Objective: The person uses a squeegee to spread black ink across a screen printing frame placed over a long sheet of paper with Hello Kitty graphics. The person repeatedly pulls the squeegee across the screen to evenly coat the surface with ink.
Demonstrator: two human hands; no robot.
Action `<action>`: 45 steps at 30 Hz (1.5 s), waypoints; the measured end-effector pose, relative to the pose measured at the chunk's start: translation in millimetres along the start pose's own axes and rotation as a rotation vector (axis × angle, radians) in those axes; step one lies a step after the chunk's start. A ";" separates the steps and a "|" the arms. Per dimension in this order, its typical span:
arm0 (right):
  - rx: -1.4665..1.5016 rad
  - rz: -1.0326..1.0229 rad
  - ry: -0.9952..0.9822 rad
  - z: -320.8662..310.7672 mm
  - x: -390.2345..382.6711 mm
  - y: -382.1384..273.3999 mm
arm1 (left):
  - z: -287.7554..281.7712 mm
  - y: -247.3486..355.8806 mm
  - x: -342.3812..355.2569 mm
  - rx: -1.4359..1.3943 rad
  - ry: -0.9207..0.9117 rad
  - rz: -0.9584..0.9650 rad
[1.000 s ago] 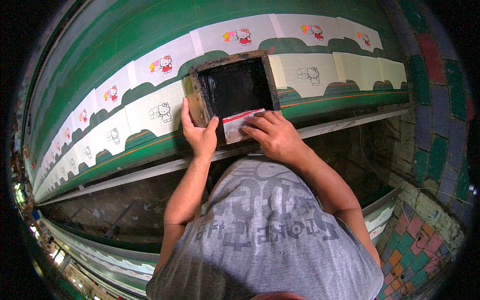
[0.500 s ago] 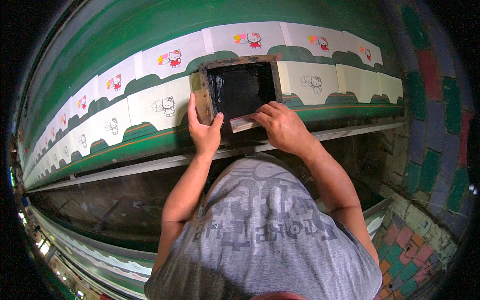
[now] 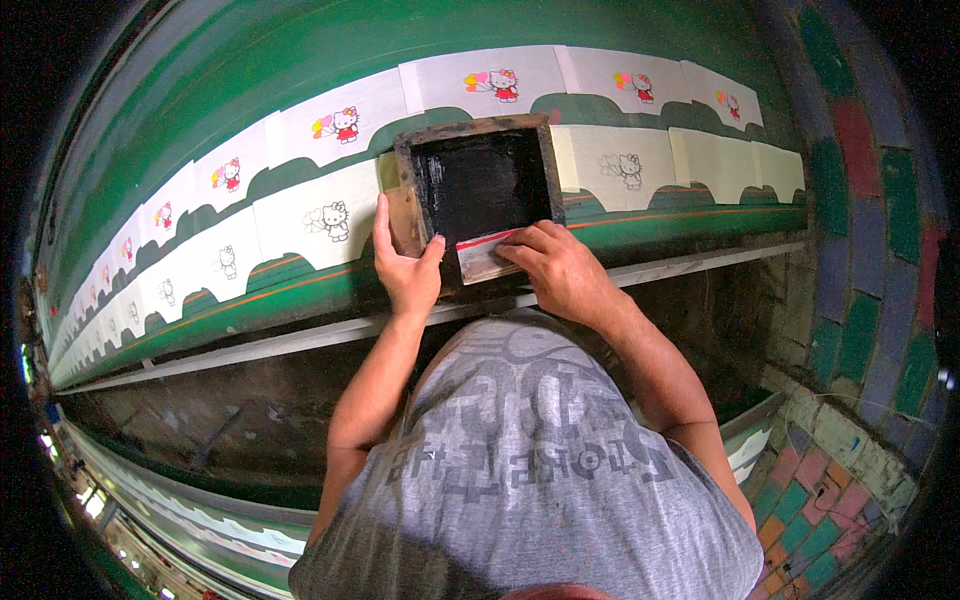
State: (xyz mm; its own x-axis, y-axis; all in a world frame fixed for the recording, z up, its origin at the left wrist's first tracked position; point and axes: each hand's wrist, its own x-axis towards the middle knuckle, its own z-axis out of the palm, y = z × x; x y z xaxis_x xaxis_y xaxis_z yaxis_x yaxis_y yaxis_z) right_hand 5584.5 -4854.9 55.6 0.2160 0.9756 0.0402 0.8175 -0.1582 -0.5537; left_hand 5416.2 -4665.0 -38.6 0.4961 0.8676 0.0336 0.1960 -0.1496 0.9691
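Note:
A wooden screen printing frame [image 3: 474, 128] lies over the lower row of cloth pieces, its inside coated with black ink. My left hand [image 3: 408, 272] grips its near left corner, the thumb on the rim and the fingers along the outer side beside a brown wooden block [image 3: 403, 218]. Closed round the right part of a squeegee [image 3: 478, 264] with a red edge line is my right hand [image 3: 562, 268]. The squeegee stands tilted at the near side of the frame. Its blade edge against the screen is partly hidden.
Along the green table [image 3: 330, 62] run two rows of white pieces. Those in the far row [image 3: 520, 66] bear coloured cartoon cats with balloons; several in the near row [image 3: 300, 206] have black outlines. A pale metal rail [image 3: 250, 345] edges the table. Coloured paving [image 3: 850, 260] lies to the right.
The squeegee has tilted, showing more of its flat face and its red line. My right hand has shifted slightly toward me with it. My left hand stays on the frame.

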 end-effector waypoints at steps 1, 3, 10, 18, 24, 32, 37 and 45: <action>0.007 -0.002 0.008 -0.1 -0.8 0.0 | 0.4 -0.5 0.4 -0.002 0.003 0.003; 0.019 -0.010 0.039 3.5 -3.6 2.1 | -0.3 -2.1 0.3 -0.020 0.005 -0.003; 0.050 -0.022 0.077 3.6 -7.2 3.0 | -2.2 1.5 0.2 -0.019 -0.003 -0.005; 0.062 -0.033 0.098 1.0 -9.4 5.0 | -2.2 0.5 0.2 -0.023 0.008 -0.007; 0.064 -0.057 0.106 2.9 -10.0 9.6 | -1.2 -3.4 0.0 -0.037 0.001 -0.023; 0.059 -0.052 0.063 -2.6 -7.4 8.0 | -0.8 1.4 -1.1 0.000 0.002 -0.015; 0.053 -0.064 0.070 -3.1 -7.2 8.5 | -0.4 1.8 -0.2 0.023 0.001 -0.004; 0.012 -0.071 0.064 -4.9 -4.6 7.0 | -1.0 -2.2 -0.3 0.036 -0.008 0.015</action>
State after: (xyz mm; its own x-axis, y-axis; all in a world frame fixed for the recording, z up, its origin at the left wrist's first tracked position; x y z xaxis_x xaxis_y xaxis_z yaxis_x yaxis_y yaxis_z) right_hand 5591.9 -4861.2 55.6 0.1914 0.9725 0.1325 0.8254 -0.0865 -0.5579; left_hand 5414.7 -4664.5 -40.5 0.5059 0.8613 0.0462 0.2182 -0.1796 0.9592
